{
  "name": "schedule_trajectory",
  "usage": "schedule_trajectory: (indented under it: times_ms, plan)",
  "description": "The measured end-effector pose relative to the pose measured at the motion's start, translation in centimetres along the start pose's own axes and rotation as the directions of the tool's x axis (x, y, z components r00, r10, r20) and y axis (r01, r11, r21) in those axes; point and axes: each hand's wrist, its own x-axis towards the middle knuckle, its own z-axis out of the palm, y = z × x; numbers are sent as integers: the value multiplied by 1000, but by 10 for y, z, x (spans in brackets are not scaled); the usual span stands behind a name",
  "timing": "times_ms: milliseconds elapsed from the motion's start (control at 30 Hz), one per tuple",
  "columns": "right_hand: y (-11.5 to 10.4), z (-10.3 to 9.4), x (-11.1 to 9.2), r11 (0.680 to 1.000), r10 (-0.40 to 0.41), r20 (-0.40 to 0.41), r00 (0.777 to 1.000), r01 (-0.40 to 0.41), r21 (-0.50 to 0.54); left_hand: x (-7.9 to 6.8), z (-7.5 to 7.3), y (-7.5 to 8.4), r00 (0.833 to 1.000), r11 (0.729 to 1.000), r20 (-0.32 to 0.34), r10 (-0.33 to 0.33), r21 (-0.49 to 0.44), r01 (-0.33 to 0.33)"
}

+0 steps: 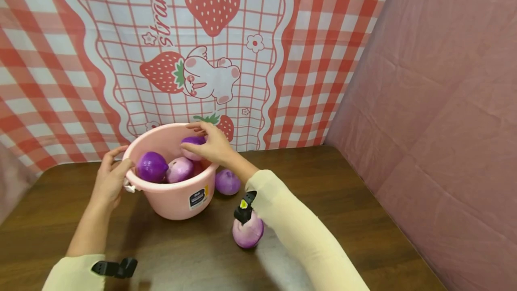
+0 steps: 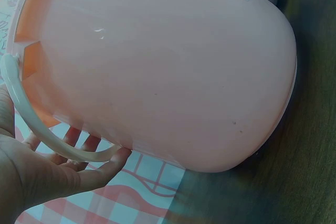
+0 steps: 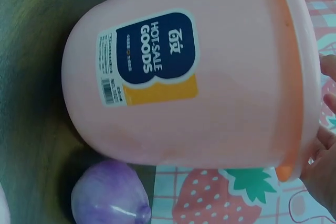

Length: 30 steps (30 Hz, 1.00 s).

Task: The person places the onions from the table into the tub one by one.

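A pink plastic bucket (image 1: 173,201) stands upright on the table with several purple onions inside, among them a dark onion (image 1: 152,167) and a paler onion (image 1: 180,169). My left hand (image 1: 109,178) grips the bucket's rim on the left, beside the white handle (image 2: 37,121). Over the right side of the rim reaches my right hand (image 1: 214,145), its thumb and fingers around another onion (image 1: 195,154) inside the bucket. The right wrist view shows only part of this hand (image 3: 323,174), behind the rim; the onion it holds is hidden there.
A light purple onion (image 1: 228,182) lies on the brown wooden table (image 1: 323,201) just right of the bucket. Nearer, another onion (image 1: 248,231) sits partly under the right forearm. A strawberry-print cloth (image 1: 210,75) hangs behind, and a pink cloth (image 1: 436,93) hangs at the right.
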Motion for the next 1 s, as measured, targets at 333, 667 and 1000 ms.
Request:
schedule_trajectory:
  times_ms: [333, 667, 1000]
  plan:
    - [9, -23, -5, 999, 16, -44, 999, -14, 48, -1, 1, 1, 1000, 1000, 2, 10, -15, -10]
    - [28, -39, -21, 999, 31, -64, 997, -34, -39, 0, 0, 0, 1000, 1000, 3, -14, -13, 14]
    - [51, -53, -40, 988, 125, -57, 991, -130, -89, 0, 0, 0, 1000, 1000, 6, -19, -16, 19]
